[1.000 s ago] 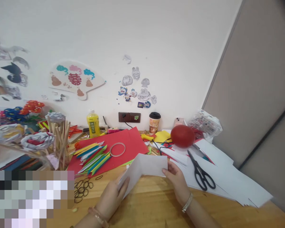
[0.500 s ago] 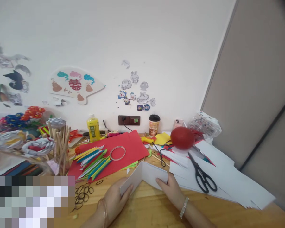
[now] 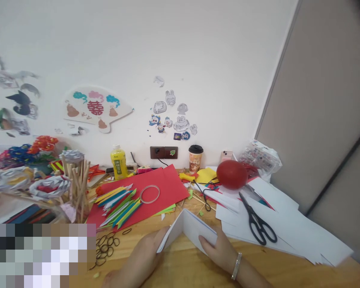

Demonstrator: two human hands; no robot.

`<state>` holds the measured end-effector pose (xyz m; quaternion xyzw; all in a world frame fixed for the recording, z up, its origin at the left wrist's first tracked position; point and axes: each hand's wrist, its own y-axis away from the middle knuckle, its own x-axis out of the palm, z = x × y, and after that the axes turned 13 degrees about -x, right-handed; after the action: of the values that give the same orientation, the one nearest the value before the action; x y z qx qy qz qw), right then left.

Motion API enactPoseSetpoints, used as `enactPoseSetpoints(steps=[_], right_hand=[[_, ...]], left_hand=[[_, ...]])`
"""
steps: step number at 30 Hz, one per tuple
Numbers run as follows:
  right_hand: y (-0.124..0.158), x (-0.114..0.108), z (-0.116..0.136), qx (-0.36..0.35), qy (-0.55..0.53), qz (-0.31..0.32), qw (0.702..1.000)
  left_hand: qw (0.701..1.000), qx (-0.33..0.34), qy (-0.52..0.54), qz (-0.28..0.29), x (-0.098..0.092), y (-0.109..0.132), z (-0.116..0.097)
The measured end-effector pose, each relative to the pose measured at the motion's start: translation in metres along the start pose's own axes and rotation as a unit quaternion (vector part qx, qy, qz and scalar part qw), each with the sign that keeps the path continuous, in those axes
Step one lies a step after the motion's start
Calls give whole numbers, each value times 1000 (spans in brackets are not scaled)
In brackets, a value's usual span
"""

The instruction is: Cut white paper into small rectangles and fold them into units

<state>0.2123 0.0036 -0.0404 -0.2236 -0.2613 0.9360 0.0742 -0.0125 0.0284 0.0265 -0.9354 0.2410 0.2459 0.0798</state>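
Note:
A folded sheet of white paper stands upright over the wooden table, its two halves meeting at a crease that points away from me. My left hand grips the left half from outside, with its fingertips mostly hidden behind the paper. On the right half, my right hand has its thumb on the inner face and its fingers behind. Just right of that hand lie black-handled scissors on loose white sheets. Several dark rubber bands lie left of my left hand.
Folded coloured paper strips and a ring lie on red paper. Behind stand a yellow bottle, a lidded cup and a red balloon. Wooden sticks and paper flowers crowd the left.
The two halves of the white paper have come closer together, making a narrower angle. My left hand has turned inward and shifted slightly right; both hands still hold the paper.

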Motion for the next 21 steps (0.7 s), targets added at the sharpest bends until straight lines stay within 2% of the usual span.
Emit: enactPoseSetpoints(steps=[4,7,9,14,18,21], right_hand=[[-2,-1,5,7,-67,18,998],[-4,-2,6,22,-96,9,995],[-5,-3,5,43,-123,12,991],[-3,-3,3,180,-218,7,959],[-7,-14,9,229,-280,-27,932],[-12,-26,14,238,-341,10,909]], left_hand=[[998,-28,55,7,1,6,-15],[998,-26,39,35,1,4,-7],[999,-33,21,31,1,1,2],[996,-82,39,-6,1,-4,17],[981,-153,101,55,-3,-1,17],[954,-225,177,90,-7,2,18]])
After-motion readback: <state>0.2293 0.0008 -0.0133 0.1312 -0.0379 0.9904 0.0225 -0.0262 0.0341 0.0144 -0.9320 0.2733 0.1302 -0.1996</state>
